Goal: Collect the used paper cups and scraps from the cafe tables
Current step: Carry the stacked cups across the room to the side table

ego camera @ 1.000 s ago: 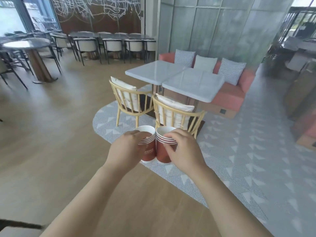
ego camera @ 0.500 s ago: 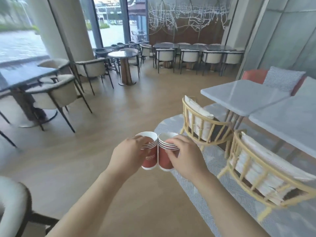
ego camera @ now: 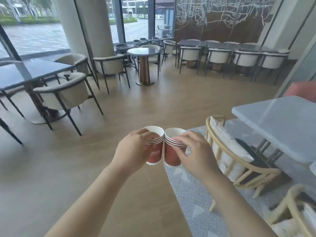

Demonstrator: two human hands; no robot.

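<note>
Two stacks of red paper cups with white rims are carried side by side in front of me, touching each other. My left hand grips the left cup stack, fingers curled round its side. My right hand grips the right cup stack the same way. Both stacks are upright, and the top cups look empty inside. No scraps show in this view.
A white square table and wooden chairs on a grey patterned rug stand to my right. Ahead is wooden floor, a round table, a dark table with beige chairs at left, and a row of chairs by the far wall.
My view has swung further left, away from the white tables and sofa toward the windows and dark tables. Both hands keep holding the cup stacks together.
</note>
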